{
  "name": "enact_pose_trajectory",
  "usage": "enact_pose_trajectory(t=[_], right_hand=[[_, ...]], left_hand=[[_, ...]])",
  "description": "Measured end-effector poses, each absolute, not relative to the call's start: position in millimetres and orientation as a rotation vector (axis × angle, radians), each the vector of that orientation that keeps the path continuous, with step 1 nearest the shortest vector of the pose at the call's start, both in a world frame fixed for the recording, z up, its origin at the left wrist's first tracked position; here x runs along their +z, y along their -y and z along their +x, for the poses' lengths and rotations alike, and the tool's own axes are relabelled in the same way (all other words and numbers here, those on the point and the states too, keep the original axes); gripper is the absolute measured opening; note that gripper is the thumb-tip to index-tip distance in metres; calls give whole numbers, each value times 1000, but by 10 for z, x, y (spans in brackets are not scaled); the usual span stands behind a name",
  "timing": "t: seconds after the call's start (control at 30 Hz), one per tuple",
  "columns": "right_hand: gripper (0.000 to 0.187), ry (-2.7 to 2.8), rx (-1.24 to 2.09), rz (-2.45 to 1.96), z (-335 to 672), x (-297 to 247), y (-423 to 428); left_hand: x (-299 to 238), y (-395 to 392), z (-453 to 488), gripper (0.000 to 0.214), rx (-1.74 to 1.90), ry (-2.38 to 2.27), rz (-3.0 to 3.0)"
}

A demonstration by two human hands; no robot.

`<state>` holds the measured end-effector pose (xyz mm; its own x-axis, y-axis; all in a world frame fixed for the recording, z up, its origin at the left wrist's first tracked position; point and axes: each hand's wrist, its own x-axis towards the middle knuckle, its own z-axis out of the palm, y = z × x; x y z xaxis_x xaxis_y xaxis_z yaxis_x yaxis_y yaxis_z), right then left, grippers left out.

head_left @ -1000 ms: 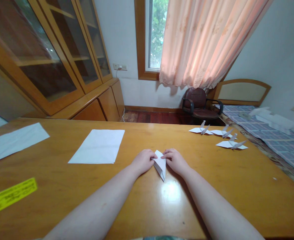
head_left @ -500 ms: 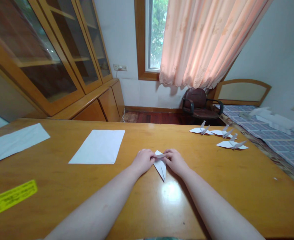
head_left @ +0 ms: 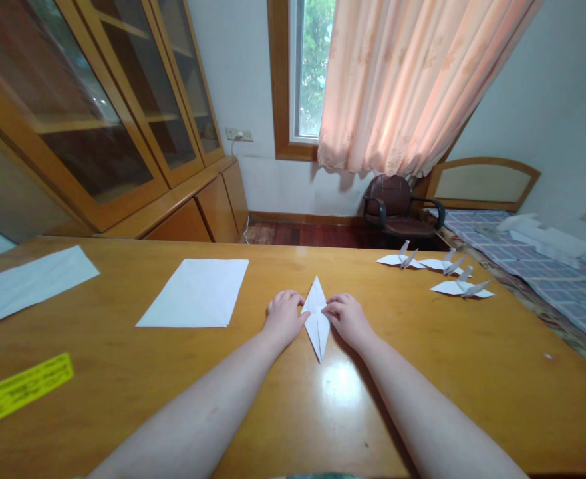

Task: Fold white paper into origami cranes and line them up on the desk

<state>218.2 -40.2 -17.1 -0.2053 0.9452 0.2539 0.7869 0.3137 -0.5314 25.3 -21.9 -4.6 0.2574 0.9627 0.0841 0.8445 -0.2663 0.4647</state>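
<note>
The paper (head_left: 317,322) lies flat mid-table (head_left: 422,379). The left hand (head_left: 283,314) and right hand (head_left: 348,317) pinch its side corners with curled fingers. A sheet (head_left: 195,293) lies to the left and cranes (head_left: 452,287) well to the right. A second ago the paper's top was folded down; now it points up.

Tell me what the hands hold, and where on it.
The folded paper, flat on the table: left hand at its left middle corner, right hand at its right one.
</note>
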Motion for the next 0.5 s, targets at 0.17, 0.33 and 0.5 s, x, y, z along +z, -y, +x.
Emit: enact_pose_trajectory(t=[0.17,0.33,0.5], right_hand=[[14,2075,457,-1563,2189,-178,410],[13,2087,485,-1570,2174,-118,450],[29,1907,520,-1624,2155,-147,439]], left_hand=[[-69,208,254,13,561,-1670,2196],[-53,207,252,10,615,-1638,2184],[-43,207,246,9,698,-1514,2168]])
